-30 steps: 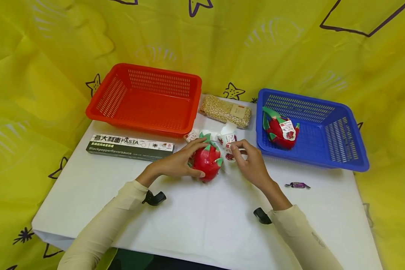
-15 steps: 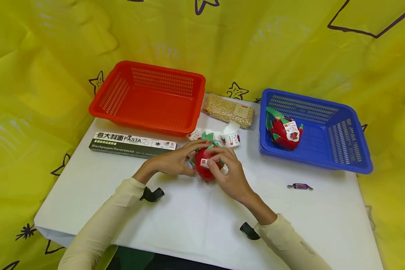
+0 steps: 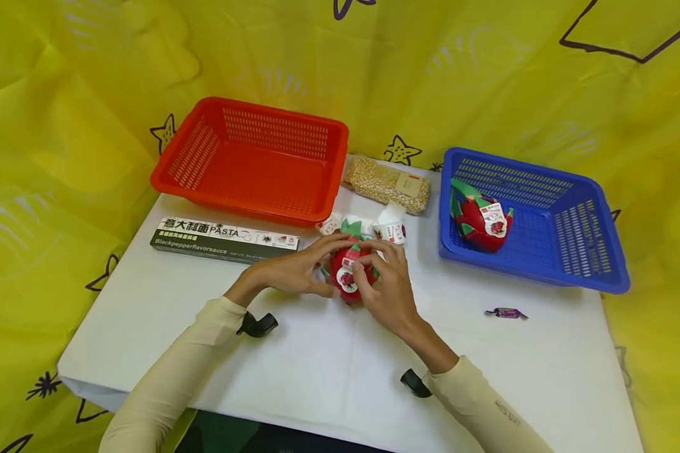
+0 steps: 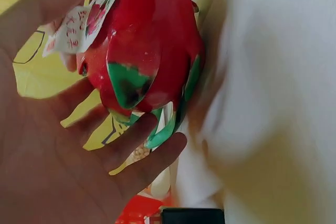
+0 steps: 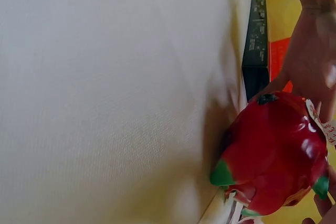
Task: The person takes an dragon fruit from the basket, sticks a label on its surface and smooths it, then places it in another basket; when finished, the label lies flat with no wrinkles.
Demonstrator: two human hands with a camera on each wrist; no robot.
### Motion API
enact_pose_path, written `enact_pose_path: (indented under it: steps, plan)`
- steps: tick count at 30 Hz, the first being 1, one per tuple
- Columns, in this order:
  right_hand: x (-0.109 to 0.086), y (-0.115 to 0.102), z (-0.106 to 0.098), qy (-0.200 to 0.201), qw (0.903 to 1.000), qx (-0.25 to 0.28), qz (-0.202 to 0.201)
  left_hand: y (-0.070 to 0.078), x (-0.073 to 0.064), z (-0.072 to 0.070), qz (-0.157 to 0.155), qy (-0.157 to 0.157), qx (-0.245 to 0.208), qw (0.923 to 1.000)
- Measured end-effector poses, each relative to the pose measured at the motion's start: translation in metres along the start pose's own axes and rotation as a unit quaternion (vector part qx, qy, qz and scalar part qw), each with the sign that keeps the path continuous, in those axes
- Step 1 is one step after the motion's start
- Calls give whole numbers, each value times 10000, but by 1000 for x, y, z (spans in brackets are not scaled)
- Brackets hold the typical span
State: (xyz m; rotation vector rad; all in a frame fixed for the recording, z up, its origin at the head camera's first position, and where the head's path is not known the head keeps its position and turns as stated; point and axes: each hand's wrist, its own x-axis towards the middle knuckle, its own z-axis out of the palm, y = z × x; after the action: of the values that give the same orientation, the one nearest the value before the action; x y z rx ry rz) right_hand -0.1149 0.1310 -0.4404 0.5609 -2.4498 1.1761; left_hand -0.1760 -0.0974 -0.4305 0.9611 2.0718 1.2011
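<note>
A red dragon fruit (image 3: 352,297) with green-tipped scales sits on the white table in front of the person. My left hand (image 3: 297,272) holds it from the left, thumb low by the blunt end, fingers along the far side near the leaves. On the fruit's upper face lies a white label sticker (image 3: 347,281) with a dragon fruit picture. My right hand (image 3: 393,292) pinches its narrow upper part, which stands up off the skin in the left wrist view. Just behind the fruit lies a roll of labels (image 3: 392,228) with its strip.
A red basket (image 3: 243,214) stands back left, a pasta box (image 3: 223,240) before it. A bag of grains (image 3: 385,182) lies at the back. The blue basket (image 3: 535,267) at right holds another labelled dragon fruit (image 3: 481,223); a purple-wrapped candy (image 3: 506,313) lies in front.
My right hand has moved left from the label roll to the fruit, bringing a label that now lies against its upper face. My left hand has stayed at the fruit.
</note>
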Motion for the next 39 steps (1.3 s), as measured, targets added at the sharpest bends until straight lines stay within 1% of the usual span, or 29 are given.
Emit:
enact_pose_path:
  steps: [5,8,11,14,19,23,26,30,33,36,39]
  plan:
    - [2,6,0,-18,9997,-256,-5,-3,8,5,85,463,58,9989]
    - [3,8,-1,10,9995,-309,-58,-5,11,8,130,655,67,9977]
    - [2,11,0,59,9994,-322,-149,-6,13,9,162,760,33,9970]
    - [2,13,0,89,9993,-308,-190,-7,14,9,136,778,-61,9969]
    - [3,17,-1,109,9998,-80,114,-7,16,11,148,776,-79,9968]
    - [2,19,-1,161,9994,65,299,-7,21,15,150,1026,38,9946]
    - [-1,18,-1,411,9989,44,202,-5,25,17,107,1268,124,9918]
    - [-8,18,-1,808,9958,-372,-228,-4,28,19,-6,1406,189,9899]
    - [-14,20,-1,981,9896,-865,-597,-4,30,21,-50,1483,182,9888]
    - [-16,22,-1,1071,9797,-1426,-911,-4,31,22,-28,1559,145,9877]
    - [-16,22,-3,1108,9656,-2017,-1211,-4,29,21,-30,1539,102,9880]
